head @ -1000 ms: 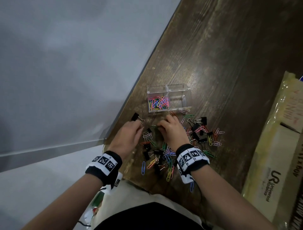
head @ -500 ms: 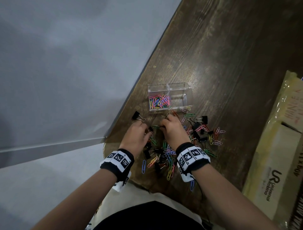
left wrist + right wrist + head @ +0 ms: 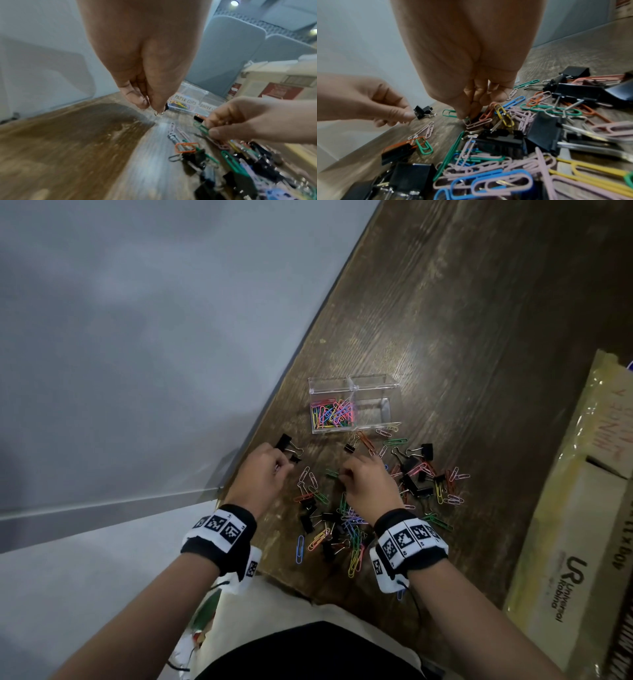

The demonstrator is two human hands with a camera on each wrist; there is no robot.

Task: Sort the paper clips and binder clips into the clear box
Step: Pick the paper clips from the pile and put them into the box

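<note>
One clear box (image 3: 352,405) with two compartments holds paper clips (image 3: 331,414) in its left one. Left hand (image 3: 262,477) pinches a small binder clip (image 3: 423,110); right hand (image 3: 368,487) pinches a green paper clip (image 3: 201,127) from the mixed pile (image 3: 346,529) just before the box. A cardboard carton (image 3: 582,491) lies right of it.

Bare forearms wear black wristbands (image 3: 219,539) (white strips printed with square black markers), thin cables trailing.

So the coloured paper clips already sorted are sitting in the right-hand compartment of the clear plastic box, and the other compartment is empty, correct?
Not quite. In the head view the coloured paper clips lie in the left-hand compartment of the clear plastic box; it is the right-hand compartment that is empty.
</note>
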